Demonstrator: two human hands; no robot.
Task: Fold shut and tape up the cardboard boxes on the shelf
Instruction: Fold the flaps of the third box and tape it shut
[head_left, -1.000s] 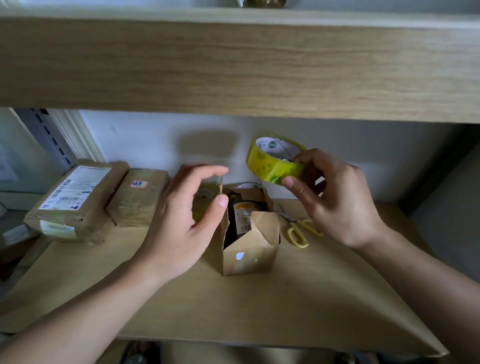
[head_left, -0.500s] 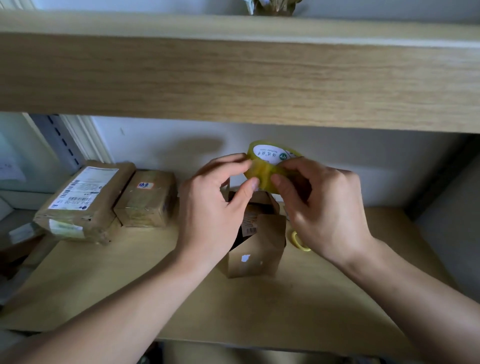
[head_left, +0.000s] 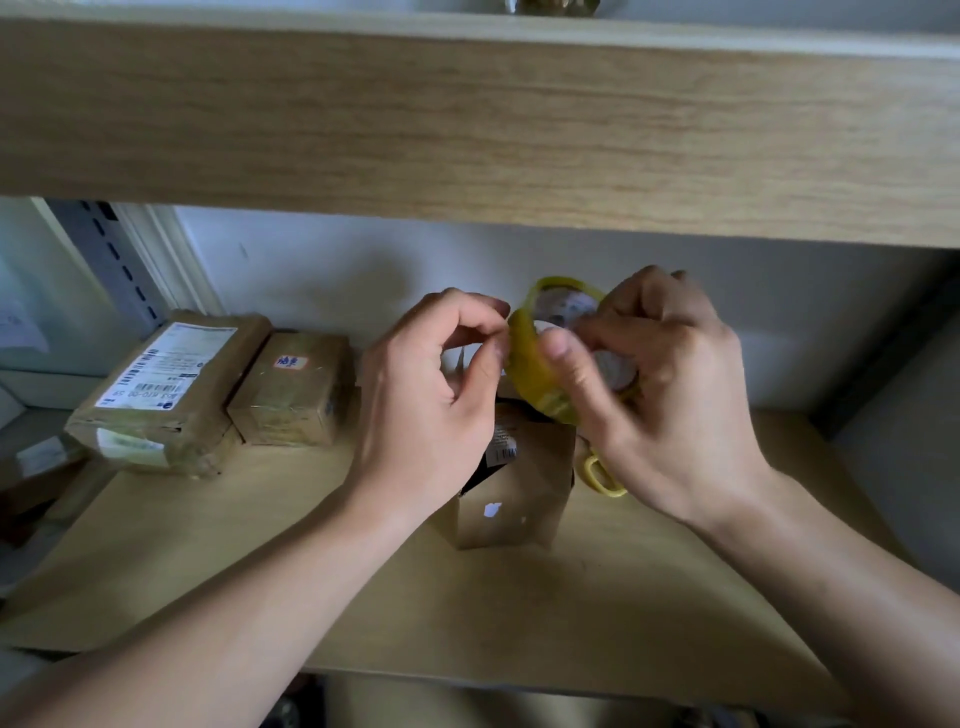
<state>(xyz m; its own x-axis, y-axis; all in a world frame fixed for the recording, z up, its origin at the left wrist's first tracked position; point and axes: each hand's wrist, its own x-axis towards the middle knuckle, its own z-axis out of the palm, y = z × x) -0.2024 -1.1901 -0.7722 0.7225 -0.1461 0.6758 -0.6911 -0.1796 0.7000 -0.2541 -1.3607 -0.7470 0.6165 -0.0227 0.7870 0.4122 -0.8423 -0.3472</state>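
Yellow scissors (head_left: 602, 475) lie half-hidden behind the right hand (head_left: 670, 400).

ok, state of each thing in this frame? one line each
small cardboard box: upright on the shelf, top flaps open, contents showing
tape roll: held up above the box, in both hands
left hand: fingertips pinching at the roll's edge
right hand: curled round the roll
scissors: lying on the shelf, mostly hidden behind the right hand
two parcels at left: closed, taped
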